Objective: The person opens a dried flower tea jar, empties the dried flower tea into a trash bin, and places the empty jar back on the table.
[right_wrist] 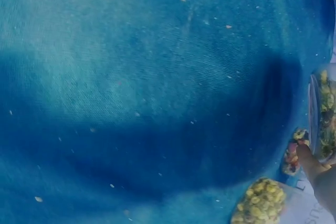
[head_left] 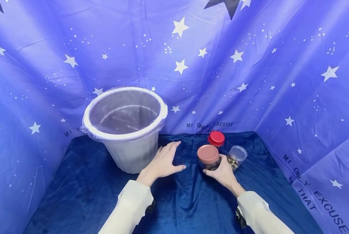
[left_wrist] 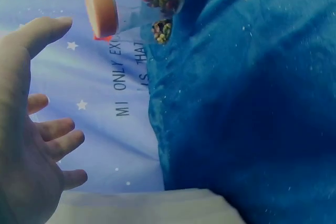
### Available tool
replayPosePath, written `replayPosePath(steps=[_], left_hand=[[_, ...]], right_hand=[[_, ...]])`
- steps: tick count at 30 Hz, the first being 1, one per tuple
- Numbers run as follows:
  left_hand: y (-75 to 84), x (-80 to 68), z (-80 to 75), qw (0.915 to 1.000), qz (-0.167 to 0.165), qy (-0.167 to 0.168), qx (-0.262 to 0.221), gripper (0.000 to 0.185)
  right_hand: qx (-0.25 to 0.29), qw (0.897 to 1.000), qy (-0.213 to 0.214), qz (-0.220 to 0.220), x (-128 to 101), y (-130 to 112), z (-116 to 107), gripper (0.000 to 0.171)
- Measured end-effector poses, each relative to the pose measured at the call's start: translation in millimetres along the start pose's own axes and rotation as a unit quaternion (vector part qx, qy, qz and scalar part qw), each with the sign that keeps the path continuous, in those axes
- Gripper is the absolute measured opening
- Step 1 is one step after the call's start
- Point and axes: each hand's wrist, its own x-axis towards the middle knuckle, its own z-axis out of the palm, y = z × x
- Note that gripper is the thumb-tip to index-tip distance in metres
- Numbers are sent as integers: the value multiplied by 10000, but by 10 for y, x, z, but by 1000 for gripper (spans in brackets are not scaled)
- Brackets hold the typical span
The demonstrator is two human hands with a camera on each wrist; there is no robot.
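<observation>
Now, right hand (head_left: 223, 174) wraps the pink-lidded jar (head_left: 208, 158) lower centre-right on the blue cloth (head_left: 104, 195) | jar upright, long axis vertical, lid up | left hand (head_left: 162, 162) spread flat beside the bucket (head_left: 124, 126)

Right grip (head_left: 222, 172) wraps the near jar (head_left: 209, 158) from the front-right, jar upright on the table (head_left: 192, 208). Second jar (head_left: 216, 139) stands directly behind it, touching or nearly so. Third jar (head_left: 236, 157) sits just right of the grip, tilted, beside the near jar. Left grip (head_left: 162, 162) lies flat on the table, left of the near jar, apart from it. Bucket (head_left: 126, 128) stands left of and behind the left grip, just beside it, with a liner (head_left: 86, 130) in it and over its rim.
</observation>
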Motion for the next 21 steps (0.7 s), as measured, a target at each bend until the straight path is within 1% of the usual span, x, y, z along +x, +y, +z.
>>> replayPosePath(steps=[5, 9, 12, 16, 21], left_hand=[[-14, -49, -64, 9989, 151, -33, 444, 91], [-16, -74, -98, 9980, 257, -64, 578, 89], [-14, -81, -112, 9976, 304, -98, 608, 88], [-3, -87, -126, 9971, 319, -152, 667, 90], [12, -106, -150, 9977, 322, -132, 577, 91]], right_hand=[[-162, 9991, -19, -380, 9, -63, -46, 94], [-290, 9979, -41, -577, 9, -117, -84, 92], [-337, 9967, -45, -731, 9, -173, -116, 92], [-261, 9949, -46, -972, -2, -260, -147, 91], [-161, 9916, -52, -1279, -19, -363, -156, 90]])
